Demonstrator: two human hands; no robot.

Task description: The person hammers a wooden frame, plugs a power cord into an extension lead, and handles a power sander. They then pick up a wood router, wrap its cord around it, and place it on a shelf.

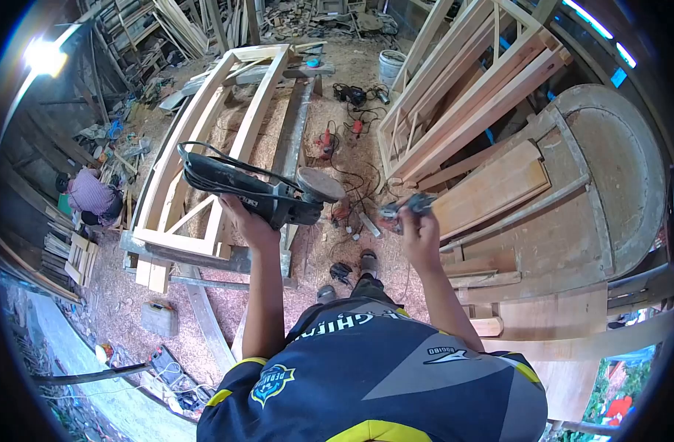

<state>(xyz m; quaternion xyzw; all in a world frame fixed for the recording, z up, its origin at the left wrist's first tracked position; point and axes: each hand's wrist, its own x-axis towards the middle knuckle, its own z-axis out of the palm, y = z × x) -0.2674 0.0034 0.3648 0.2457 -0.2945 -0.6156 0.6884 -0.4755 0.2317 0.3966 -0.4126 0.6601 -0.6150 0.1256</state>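
Observation:
My left hand (250, 223) is closed around the body of a dark angle grinder (234, 184), held up in front of me. A round sanding disc (319, 184) is fitted at its right end, and a black cord is looped along the tool. My right hand (421, 237) is raised to the right of the grinder, fingers closed on a small dark grey thing (419, 203) that is too blurred to name. Behind the left hand lies a pale wooden frame (237, 147) on a bench.
Tall wooden frames (469, 103) lean at the right beside a large oval-ended panel (573, 199). Power tools (349, 94) and tangled cords lie on the sawdust-covered floor. A white bucket (390, 68) stands behind; another person (93, 195) crouches at the left.

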